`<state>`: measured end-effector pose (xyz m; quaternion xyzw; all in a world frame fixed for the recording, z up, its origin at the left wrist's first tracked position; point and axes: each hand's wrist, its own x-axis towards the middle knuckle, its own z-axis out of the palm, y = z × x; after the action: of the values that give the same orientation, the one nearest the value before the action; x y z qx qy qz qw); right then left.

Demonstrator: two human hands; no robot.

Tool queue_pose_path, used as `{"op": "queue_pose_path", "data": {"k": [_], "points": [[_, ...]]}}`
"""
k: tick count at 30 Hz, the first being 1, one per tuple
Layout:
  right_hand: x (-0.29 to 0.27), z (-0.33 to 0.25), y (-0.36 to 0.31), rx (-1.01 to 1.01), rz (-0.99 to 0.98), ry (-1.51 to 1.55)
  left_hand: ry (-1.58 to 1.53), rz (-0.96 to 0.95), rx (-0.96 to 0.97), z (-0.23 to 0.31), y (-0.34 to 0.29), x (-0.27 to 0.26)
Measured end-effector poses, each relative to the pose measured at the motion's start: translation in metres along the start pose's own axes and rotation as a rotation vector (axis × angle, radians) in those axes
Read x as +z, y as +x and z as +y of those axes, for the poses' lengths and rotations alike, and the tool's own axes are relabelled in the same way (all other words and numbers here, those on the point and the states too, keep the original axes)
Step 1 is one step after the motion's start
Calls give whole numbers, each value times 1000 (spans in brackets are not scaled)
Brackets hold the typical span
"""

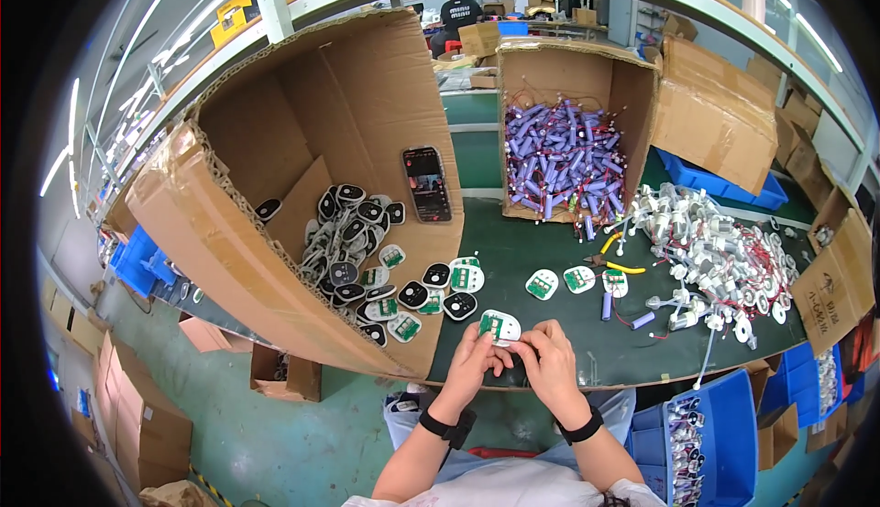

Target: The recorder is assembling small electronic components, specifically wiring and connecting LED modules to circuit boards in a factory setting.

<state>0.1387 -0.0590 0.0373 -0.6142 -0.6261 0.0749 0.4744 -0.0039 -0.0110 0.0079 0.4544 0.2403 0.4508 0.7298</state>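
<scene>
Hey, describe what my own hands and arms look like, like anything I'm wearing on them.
Your left hand and right hand are gloveless. A black band with a blocky piece circles the left wrist; another black band circles the right. The forearms are bare below white sleeves.

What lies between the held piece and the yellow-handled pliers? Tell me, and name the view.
In the head view, two rounded white-and-green pieces lie on the dark green tabletop between the held piece and the pliers.
</scene>
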Motion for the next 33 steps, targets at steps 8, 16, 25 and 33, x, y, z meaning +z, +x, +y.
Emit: {"op": "queue_pose_path", "data": {"k": [8, 16, 25, 33], "points": [[-15, 14, 5, -116, -154, -46, 88, 86, -7, 0, 1, 3], [-109, 36, -6, 11, -76, 15, -65, 189, 86, -7, 4, 0], [-305, 199, 1, 392, 514, -369, -110, 251, 90, -10, 8, 10], [-393, 337, 17, 688, 658, -741, -138, 281, 106, -12, 12, 15]]}}
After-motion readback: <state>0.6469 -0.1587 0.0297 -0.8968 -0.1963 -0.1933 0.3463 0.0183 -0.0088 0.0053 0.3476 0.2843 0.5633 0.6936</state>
